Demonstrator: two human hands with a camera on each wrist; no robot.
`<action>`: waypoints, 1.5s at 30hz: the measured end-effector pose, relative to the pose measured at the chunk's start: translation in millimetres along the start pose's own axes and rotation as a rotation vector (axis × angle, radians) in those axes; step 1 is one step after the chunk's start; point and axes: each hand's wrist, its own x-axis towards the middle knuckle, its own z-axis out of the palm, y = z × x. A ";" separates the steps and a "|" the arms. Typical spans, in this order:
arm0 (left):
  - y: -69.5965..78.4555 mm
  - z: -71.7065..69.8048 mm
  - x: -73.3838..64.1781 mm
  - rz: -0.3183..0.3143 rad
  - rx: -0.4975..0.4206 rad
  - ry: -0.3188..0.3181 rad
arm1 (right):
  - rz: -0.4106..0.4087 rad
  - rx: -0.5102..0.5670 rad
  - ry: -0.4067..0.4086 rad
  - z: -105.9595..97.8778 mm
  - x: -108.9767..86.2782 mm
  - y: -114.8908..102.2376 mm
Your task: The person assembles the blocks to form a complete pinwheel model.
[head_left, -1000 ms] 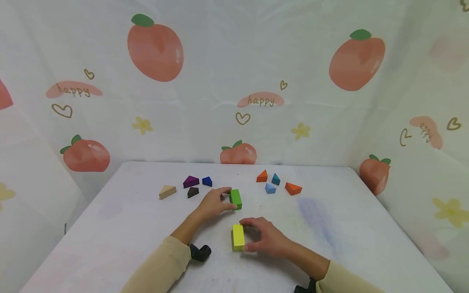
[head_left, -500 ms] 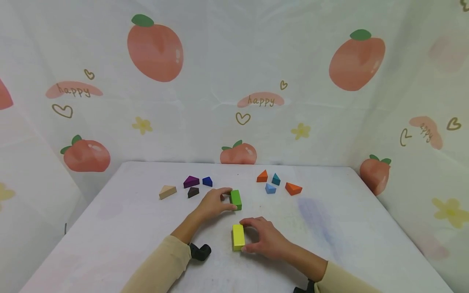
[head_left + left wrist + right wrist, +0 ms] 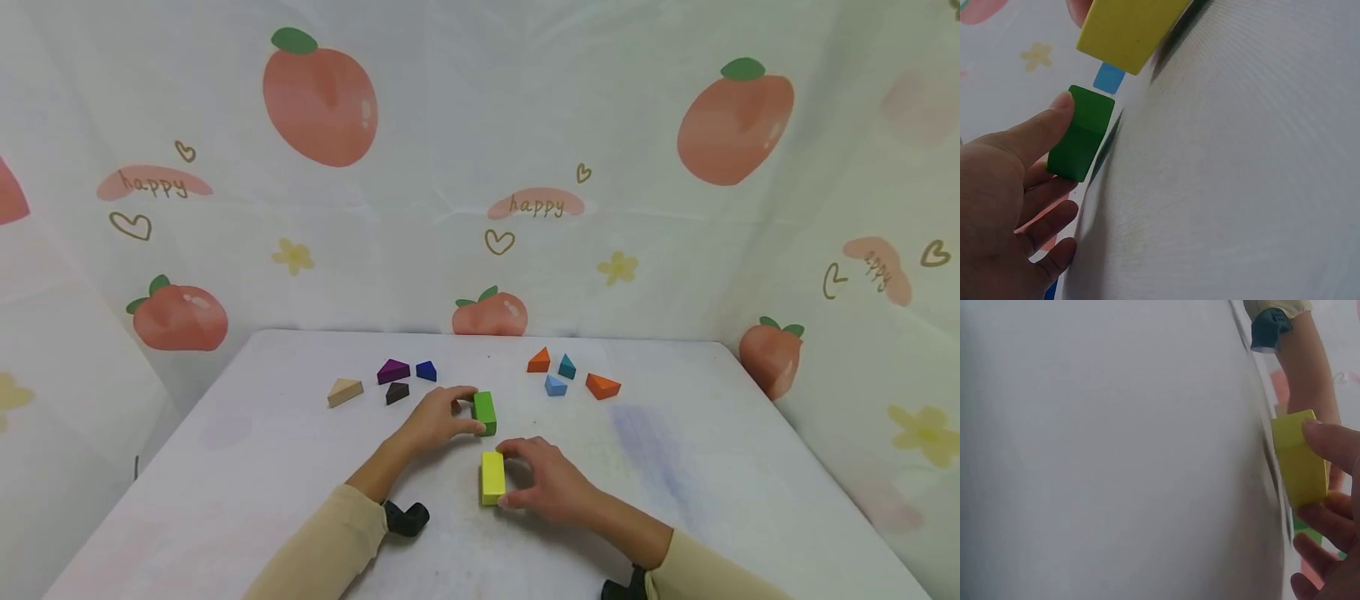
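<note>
Mid-table in the head view, my left hand (image 3: 437,419) pinches a green rectangular block (image 3: 485,412) end to end, thumb on the near end and a finger at the far end. The left wrist view shows the thumb on one end of that green block (image 3: 1082,132), the other fingers loosely bent. Closer to me, my right hand (image 3: 551,482) holds a yellow rectangular block (image 3: 492,478) the same way. In the right wrist view the yellow block (image 3: 1300,459) sits between thumb and fingers, close over the white tabletop. A short gap separates the two blocks.
Back left on the table (image 3: 300,500) lie a tan triangle block (image 3: 345,392), a purple block (image 3: 393,372), a dark block (image 3: 397,393) and a blue block (image 3: 426,371). Back right are orange blocks (image 3: 603,386), a teal block (image 3: 567,367) and a light-blue block (image 3: 555,385).
My right hand has moved the yellow block slightly away from me and to the right, nearer the green block. The left hand and green block have hardly moved.
</note>
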 end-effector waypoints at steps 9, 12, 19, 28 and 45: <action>2.2 -1.1 -4.8 0.027 -0.019 -0.019 | -0.004 -0.038 0.064 -11.3 2.6 3.1; 2.7 -2.1 -6.7 0.029 -0.014 -0.024 | 0.004 -0.031 0.074 -13.3 4.1 4.1; 5.2 -4.1 -10.7 0.044 -0.024 -0.040 | 0.032 -0.024 0.082 -14.9 7.0 5.2; 7.7 -2.0 -10.3 0.061 -0.020 -0.043 | 0.014 -0.052 0.060 -15.5 13.1 8.6; 4.6 3.4 -5.6 0.065 -0.014 -0.060 | -0.011 -0.003 0.031 -10.3 20.3 17.3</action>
